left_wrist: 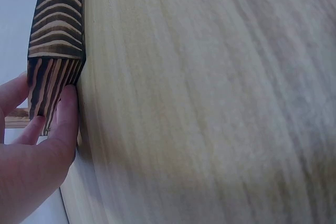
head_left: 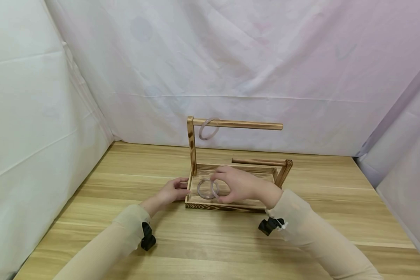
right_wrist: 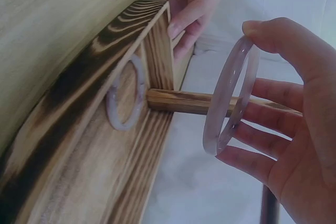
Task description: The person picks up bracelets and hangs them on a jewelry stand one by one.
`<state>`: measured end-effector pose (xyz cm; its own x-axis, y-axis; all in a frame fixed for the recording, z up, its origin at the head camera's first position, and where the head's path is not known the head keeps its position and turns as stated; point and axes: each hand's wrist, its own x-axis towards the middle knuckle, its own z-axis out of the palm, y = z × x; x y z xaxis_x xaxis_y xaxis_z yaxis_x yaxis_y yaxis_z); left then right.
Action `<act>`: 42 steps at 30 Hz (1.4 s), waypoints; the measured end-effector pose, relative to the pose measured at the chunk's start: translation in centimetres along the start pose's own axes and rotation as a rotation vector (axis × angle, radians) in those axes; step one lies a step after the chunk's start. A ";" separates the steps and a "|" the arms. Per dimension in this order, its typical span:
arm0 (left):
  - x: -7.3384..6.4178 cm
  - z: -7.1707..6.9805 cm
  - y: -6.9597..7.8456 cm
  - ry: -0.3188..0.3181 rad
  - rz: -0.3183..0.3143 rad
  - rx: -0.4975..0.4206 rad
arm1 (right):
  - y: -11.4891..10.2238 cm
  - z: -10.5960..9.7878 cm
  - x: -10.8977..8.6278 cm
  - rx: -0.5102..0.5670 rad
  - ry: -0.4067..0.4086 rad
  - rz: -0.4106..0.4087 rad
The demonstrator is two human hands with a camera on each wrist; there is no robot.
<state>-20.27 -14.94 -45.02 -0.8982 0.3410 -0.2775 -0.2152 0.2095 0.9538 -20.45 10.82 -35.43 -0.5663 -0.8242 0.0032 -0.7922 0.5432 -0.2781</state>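
Observation:
In the head view a wooden bangle stand (head_left: pixel 227 207) has a shallow tray base and two round bars on posts. My right hand (head_left: pixel 243 184) pinches a pale translucent bangle (right_wrist: pixel 223 98) between thumb and fingertips, holding it above the tray. A second bangle (right_wrist: pixel 125 94) lies on the tray floor, near its left end. Another bangle (head_left: pixel 209 129) hangs on the upper bar (head_left: pixel 252 124), near the left post. My left hand (head_left: pixel 173 190) holds the tray's left end, the thumb at the rim and the other fingers against the outside wall.
The lower bar (head_left: pixel 259 161) runs leftward from the short right post (head_left: pixel 285 171). Under the stand is a wood-grain table (head_left: pixel 210 241). Pale cloth (head_left: pixel 231 58) hangs behind and at both sides. Each sleeve carries a black wrist camera (head_left: pixel 148 236).

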 end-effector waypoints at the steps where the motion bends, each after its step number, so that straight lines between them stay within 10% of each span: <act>1: 0.0 0.0 0.0 0.001 -0.003 -0.003 | -0.1 -0.1 0.0 0.001 0.001 0.003; 27: 0.3 -0.2 -0.2 -0.003 -0.012 0.000 | -1.4 -2.5 -0.9 0.055 0.027 0.101; 42: 0.2 -0.1 0.0 -0.003 -0.014 -0.003 | -0.9 -3.7 -0.8 0.012 0.136 -0.012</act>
<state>-20.49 -14.99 -45.05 -0.8937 0.3411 -0.2916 -0.2292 0.2118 0.9501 -20.16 11.65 -31.60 -0.5829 -0.8010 0.1364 -0.7969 0.5308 -0.2885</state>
